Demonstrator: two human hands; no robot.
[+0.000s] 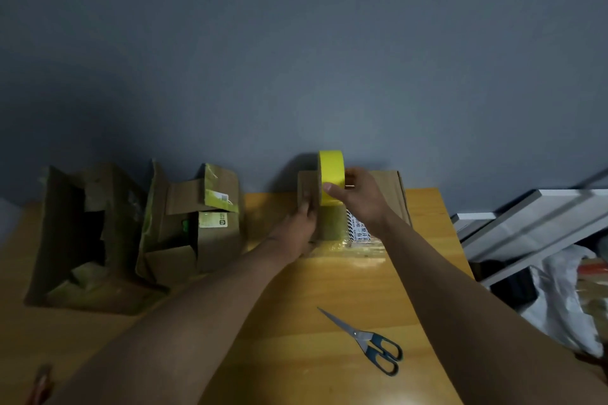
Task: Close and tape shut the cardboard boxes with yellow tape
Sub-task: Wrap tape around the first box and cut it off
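Table (296, 322) of yellow wood carries three cardboard boxes against the wall. I see two open boxes (88, 240) at left; on the box (329, 223) near centre, my left hand (301, 220) presses flat-fingered, while my right hand (360, 197) grips the tape roll (331, 174) upright on top. Scissors (365, 339) lie nearer me.
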